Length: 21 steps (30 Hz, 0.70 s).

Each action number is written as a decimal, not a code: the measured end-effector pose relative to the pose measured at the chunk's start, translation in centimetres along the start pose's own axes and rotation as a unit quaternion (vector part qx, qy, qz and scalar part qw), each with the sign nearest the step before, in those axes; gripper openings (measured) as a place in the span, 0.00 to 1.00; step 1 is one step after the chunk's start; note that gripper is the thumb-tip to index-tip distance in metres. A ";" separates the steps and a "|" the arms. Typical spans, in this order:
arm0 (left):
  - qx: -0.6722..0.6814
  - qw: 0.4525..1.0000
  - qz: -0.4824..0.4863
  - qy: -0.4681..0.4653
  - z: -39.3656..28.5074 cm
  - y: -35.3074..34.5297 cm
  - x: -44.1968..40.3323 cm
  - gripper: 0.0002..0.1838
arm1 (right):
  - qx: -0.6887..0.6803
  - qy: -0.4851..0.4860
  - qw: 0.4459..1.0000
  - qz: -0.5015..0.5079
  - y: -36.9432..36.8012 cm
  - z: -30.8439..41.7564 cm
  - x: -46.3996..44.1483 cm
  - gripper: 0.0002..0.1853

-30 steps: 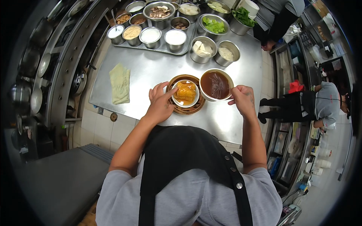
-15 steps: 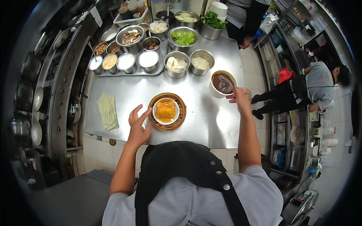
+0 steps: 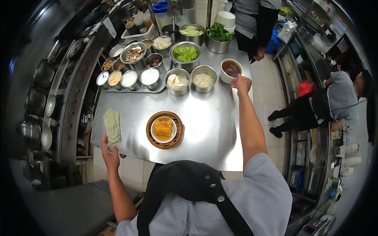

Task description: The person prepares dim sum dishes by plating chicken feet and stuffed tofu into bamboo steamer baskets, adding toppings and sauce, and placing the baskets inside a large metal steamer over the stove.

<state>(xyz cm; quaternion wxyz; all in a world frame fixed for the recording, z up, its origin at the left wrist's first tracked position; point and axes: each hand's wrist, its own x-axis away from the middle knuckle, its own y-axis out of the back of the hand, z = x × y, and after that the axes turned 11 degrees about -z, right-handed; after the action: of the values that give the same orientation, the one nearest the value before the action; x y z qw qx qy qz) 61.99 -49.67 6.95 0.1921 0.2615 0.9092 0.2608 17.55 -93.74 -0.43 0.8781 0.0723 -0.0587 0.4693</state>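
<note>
My right hand grips the near rim of a white tub at the right side of the steel table. Dark brown sauce lies inside the tub. Just off the table's front left edge, my left hand is open with its fingers apart, below a pale green cloth. Nearer the middle, a round bamboo steamer holds a small white bowl. Golden-yellow rolls sit in the bowl in some orange liquid. Neither hand touches the steamer.
Metal containers of ingredients stand along the back, among them lettuce, white slices and leafy greens. A tray carries several pots at the back left. One person stands behind the table, another at the right shelves.
My left hand has moved left, away from the steamer towards the cloth. My right hand has carried the tub of sauce farther back on the right. The whole view has shifted somewhat.
</note>
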 end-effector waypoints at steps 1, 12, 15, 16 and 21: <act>-0.005 1.000 -0.010 0.009 0.0 0.6 0.7 0.37 | -0.005 -0.006 1.000 -0.004 -0.8 0.2 -0.1 0.11; -0.064 0.988 -0.103 0.093 1.5 4.9 6.5 0.35 | 0.034 -0.025 0.999 0.031 -1.7 -0.9 -2.0 0.12; -0.047 0.991 -0.106 0.067 2.1 5.0 5.9 0.36 | 0.044 -0.014 0.998 0.034 0.7 -2.2 -1.8 0.14; -0.040 0.993 -0.097 0.061 2.5 4.8 5.6 0.36 | 0.047 -0.010 0.998 0.044 1.5 -2.9 -1.6 0.15; -0.015 0.998 -0.050 0.038 1.5 3.2 3.2 0.33 | 0.021 -0.027 0.997 0.073 4.3 -4.3 -0.6 0.16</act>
<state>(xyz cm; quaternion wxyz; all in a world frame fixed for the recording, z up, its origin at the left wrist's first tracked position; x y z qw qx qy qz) 61.44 -44.90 6.91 0.1736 0.2028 0.9239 0.2743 13.74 -91.08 -4.47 0.8379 0.0987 -0.0776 0.5312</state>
